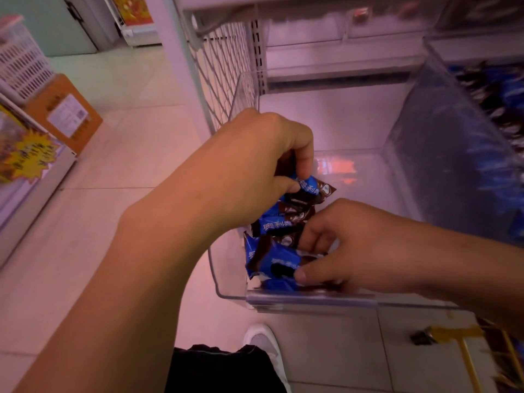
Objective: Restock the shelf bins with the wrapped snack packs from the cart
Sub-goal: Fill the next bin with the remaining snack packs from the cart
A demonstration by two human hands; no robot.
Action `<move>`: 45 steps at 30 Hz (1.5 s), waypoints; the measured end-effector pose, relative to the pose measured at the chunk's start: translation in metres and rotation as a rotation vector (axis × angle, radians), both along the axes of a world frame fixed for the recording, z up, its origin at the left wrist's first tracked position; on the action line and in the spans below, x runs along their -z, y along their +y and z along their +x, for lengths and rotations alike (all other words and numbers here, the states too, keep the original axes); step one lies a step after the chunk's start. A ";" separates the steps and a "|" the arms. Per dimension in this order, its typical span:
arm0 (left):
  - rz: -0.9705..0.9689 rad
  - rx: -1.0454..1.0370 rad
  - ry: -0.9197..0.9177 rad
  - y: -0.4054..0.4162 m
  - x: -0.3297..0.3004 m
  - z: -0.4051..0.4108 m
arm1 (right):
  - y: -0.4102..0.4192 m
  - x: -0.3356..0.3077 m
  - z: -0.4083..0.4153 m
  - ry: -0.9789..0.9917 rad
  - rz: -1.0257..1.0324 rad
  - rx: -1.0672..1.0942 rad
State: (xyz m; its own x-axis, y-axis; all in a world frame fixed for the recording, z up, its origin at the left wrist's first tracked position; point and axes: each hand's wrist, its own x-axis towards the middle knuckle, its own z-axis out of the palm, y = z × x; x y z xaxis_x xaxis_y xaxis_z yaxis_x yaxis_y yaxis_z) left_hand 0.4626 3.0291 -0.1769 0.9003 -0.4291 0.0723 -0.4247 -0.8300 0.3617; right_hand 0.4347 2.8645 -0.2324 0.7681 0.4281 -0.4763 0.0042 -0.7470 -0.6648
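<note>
Several blue-and-brown wrapped snack packs (pixel 279 225) are bunched between both hands over the front left corner of a clear plastic shelf bin (pixel 312 303). My left hand (pixel 255 157) comes in from above with its fingers curled round the upper packs. My right hand (pixel 348 245) reaches in from the right and pinches the lower packs between thumb and fingers. The rest of this bin's floor is bare. The neighbouring bin (pixel 482 165) on the right holds a heap of blue packs, blurred.
A white wire shelf side panel (pixel 224 69) rises behind the bin. A cardboard box (pixel 68 114) and a white basket (pixel 22 61) stand at the left across the tiled aisle. A yellow cart frame (pixel 465 344) shows at lower right. My shoe (pixel 263 341) is below the bin.
</note>
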 end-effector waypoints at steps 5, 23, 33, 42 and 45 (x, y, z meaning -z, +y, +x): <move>-0.008 0.003 -0.005 0.000 0.001 0.000 | 0.010 0.007 0.001 0.139 0.186 0.036; -0.097 -0.003 -0.011 0.001 -0.002 -0.004 | -0.022 -0.018 0.006 0.111 0.270 0.372; 0.071 -0.097 0.098 -0.011 -0.005 -0.015 | -0.037 -0.044 0.016 -0.340 -0.087 0.138; 0.693 -0.052 0.465 -0.033 0.009 -0.024 | -0.049 -0.045 0.001 -0.387 -0.275 0.111; 0.650 -0.090 0.514 -0.033 0.011 -0.023 | -0.047 -0.047 0.002 -0.351 -0.235 0.121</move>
